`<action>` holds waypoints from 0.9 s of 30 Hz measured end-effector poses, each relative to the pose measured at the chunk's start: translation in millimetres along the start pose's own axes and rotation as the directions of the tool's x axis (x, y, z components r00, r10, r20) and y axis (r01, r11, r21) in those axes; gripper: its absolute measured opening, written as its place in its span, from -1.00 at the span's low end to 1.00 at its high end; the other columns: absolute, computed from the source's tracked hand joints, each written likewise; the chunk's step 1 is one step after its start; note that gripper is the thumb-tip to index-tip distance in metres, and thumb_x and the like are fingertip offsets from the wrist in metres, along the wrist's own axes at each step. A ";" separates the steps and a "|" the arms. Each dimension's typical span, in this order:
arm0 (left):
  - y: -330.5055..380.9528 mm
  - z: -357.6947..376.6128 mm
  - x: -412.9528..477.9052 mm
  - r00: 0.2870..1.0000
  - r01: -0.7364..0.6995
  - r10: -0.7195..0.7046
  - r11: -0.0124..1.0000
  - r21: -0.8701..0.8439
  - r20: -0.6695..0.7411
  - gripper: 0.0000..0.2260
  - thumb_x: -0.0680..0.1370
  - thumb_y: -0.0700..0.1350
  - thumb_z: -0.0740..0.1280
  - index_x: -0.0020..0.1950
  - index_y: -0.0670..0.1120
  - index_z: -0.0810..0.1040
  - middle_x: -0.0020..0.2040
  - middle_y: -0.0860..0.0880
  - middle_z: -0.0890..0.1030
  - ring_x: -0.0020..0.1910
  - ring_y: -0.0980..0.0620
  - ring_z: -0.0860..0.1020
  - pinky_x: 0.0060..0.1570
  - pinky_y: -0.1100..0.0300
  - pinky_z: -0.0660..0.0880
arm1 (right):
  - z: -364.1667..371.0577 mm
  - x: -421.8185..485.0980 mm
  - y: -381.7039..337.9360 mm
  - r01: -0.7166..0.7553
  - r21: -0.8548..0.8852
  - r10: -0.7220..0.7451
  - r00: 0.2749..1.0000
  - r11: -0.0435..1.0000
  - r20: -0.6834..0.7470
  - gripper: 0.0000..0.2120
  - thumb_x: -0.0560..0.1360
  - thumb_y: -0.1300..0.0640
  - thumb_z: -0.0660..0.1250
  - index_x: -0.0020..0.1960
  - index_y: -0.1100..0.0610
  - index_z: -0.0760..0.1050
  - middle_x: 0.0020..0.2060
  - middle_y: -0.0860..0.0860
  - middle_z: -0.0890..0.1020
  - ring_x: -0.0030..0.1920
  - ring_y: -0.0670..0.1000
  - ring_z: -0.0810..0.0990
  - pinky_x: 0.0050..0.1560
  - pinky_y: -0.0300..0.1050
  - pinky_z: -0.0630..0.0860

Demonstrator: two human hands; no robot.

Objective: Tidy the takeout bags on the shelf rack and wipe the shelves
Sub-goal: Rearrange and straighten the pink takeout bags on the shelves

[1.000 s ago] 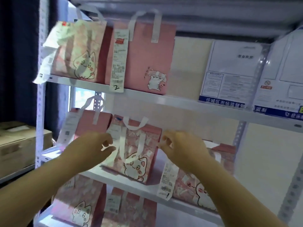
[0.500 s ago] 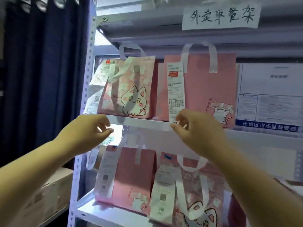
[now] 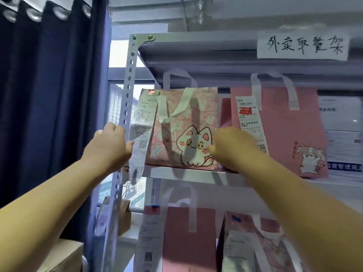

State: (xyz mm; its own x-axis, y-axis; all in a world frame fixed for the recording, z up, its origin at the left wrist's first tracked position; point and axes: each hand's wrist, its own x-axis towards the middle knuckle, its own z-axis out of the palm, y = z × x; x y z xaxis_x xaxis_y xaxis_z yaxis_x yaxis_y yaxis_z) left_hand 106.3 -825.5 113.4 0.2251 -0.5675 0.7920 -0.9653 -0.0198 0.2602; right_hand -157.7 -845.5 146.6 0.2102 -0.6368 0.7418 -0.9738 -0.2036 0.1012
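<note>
— Takeout bag point(image 3: 182, 130) with the cat print stands at the upper shelf's point(image 3: 188, 174) left end; left hand point(image 3: 110, 148) pinches its hanging receipt point(image 3: 140, 138), right hand point(image 3: 233, 148) looks curled at its right edge, blurred.

— A tug could tear the receipt or tip the bag. Half a second ago both hands hovered lower.

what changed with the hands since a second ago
Both hands rose from the middle shelf's cat bag to the top shelf: the left hand now at the receipt, the right hand at the top cat bag. The bags kept their places.
</note>
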 end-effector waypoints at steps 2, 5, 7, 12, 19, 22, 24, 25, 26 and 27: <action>-6.6 6.5 6.5 1.000 0.010 -0.010 1.000 -0.003 0.024 -0.62 0.57 0.02 0.18 0.30 -0.17 0.39 0.26 -0.19 0.39 0.21 -0.27 0.37 0.17 -0.10 0.38 | 0.6 8.1 -5.6 -0.041 -0.018 0.043 0.997 0.999 0.063 -0.72 0.49 -0.03 0.30 -0.27 0.10 0.30 -0.28 0.03 0.46 -0.23 0.10 0.49 -0.24 -0.04 0.47; -13.2 14.2 11.0 0.998 0.019 -0.016 0.999 -0.048 0.067 -0.70 0.57 0.02 0.18 0.23 -0.11 0.42 0.21 -0.17 0.41 0.15 -0.25 0.40 0.13 -0.09 0.41 | 0.5 13.7 -9.5 -0.123 0.031 0.119 0.988 0.992 0.097 -0.74 0.47 0.01 0.33 -0.26 0.11 0.34 -0.25 0.04 0.51 -0.25 0.08 0.50 -0.27 -0.07 0.45; -15.8 18.0 12.2 0.997 0.020 -0.012 0.995 -0.095 0.081 -0.75 0.56 0.02 0.19 0.15 -0.09 0.43 0.15 -0.17 0.43 0.08 -0.24 0.45 0.08 -0.06 0.43 | 2.4 16.8 -10.6 -0.168 0.068 0.159 0.981 0.984 0.114 -0.74 0.46 0.04 0.35 -0.29 0.11 0.36 -0.28 0.05 0.54 -0.29 0.06 0.50 -0.32 -0.09 0.43; -17.9 24.1 13.0 0.999 -0.042 0.045 0.991 -0.125 0.027 -0.77 0.55 0.01 0.19 0.13 -0.08 0.44 0.11 -0.14 0.45 0.04 -0.23 0.47 0.04 -0.06 0.45 | 12.3 20.3 -10.4 -0.230 0.131 0.221 0.972 0.964 0.078 -0.80 0.46 0.30 0.23 0.07 0.24 0.48 0.13 0.29 0.54 -0.16 0.18 0.56 -0.30 -0.09 0.46; -14.7 27.3 13.9 0.999 -0.028 0.033 0.969 -0.247 0.016 -0.74 0.56 -0.01 0.21 0.13 -0.16 0.45 0.13 -0.18 0.48 0.05 -0.21 0.49 0.05 -0.04 0.44 | 17.6 14.3 4.7 -0.244 0.379 0.268 0.963 0.893 -0.011 -0.90 0.50 0.27 0.25 -0.19 0.19 0.40 -0.22 0.13 0.57 -0.30 0.13 0.53 -0.53 -0.16 0.28; -12.0 24.7 9.7 1.000 -0.026 0.019 0.936 -0.351 -0.025 -0.79 0.57 -0.03 0.23 0.03 -0.17 0.45 0.02 -0.18 0.55 -0.02 -0.17 0.50 -0.06 0.02 0.41 | 13.5 3.6 9.4 -0.220 0.487 0.277 0.960 0.845 -0.049 -0.85 0.53 0.21 0.26 -0.20 0.10 0.36 -0.25 0.07 0.52 -0.41 0.01 0.48 -0.67 -0.29 0.26; -10.8 20.3 3.4 0.999 -0.013 -0.004 0.912 -0.410 -0.040 -0.82 0.57 -0.03 0.21 -0.03 -0.15 0.40 -0.06 -0.17 0.57 -0.13 -0.18 0.51 -0.14 0.03 0.40 | 11.7 -3.1 12.0 -0.174 0.499 0.256 0.961 0.849 -0.101 -0.87 0.53 0.20 0.27 -0.18 0.11 0.36 -0.27 0.04 0.52 -0.33 0.02 0.46 -0.53 -0.21 0.28; -10.3 17.1 -0.6 0.999 -0.014 -0.009 0.896 -0.444 -0.050 -0.83 0.58 -0.03 0.21 -0.05 -0.14 0.38 -0.09 -0.16 0.57 -0.18 -0.18 0.52 -0.15 0.03 0.42 | 10.2 -6.9 12.8 -0.148 0.514 0.248 0.960 0.845 -0.132 -0.87 0.52 0.20 0.28 -0.18 0.12 0.37 -0.28 0.02 0.52 -0.30 0.02 0.46 -0.45 -0.18 0.28; -10.2 13.0 -4.6 0.997 -0.028 -0.008 0.880 -0.474 -0.075 -0.84 0.57 -0.04 0.22 -0.05 -0.13 0.37 -0.11 -0.14 0.56 -0.19 -0.17 0.52 -0.16 0.04 0.42 | 8.2 -11.4 13.4 -0.120 0.543 0.245 0.956 0.831 -0.164 -0.86 0.52 0.19 0.28 -0.19 0.09 0.37 -0.29 -0.01 0.52 -0.29 -0.01 0.46 -0.40 -0.19 0.28; -10.3 8.0 -8.7 0.993 -0.052 -0.006 0.868 -0.494 -0.115 -0.86 0.57 -0.05 0.23 -0.06 -0.12 0.37 -0.12 -0.10 0.55 -0.18 -0.14 0.51 -0.17 0.07 0.39 | 5.8 -16.1 13.5 -0.087 0.579 0.241 0.951 0.811 -0.194 -0.83 0.52 0.19 0.28 -0.22 0.05 0.36 -0.29 -0.05 0.51 -0.29 -0.06 0.46 -0.38 -0.21 0.28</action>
State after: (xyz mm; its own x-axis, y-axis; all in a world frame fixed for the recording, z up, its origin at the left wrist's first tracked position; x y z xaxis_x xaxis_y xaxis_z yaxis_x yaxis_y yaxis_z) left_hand 113.2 -826.9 99.4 0.2444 -0.4688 0.8488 -0.7843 0.4192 0.4574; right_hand -173.7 -842.3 132.1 -0.0516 -0.5103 0.8584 -0.7579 -0.5398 -0.3664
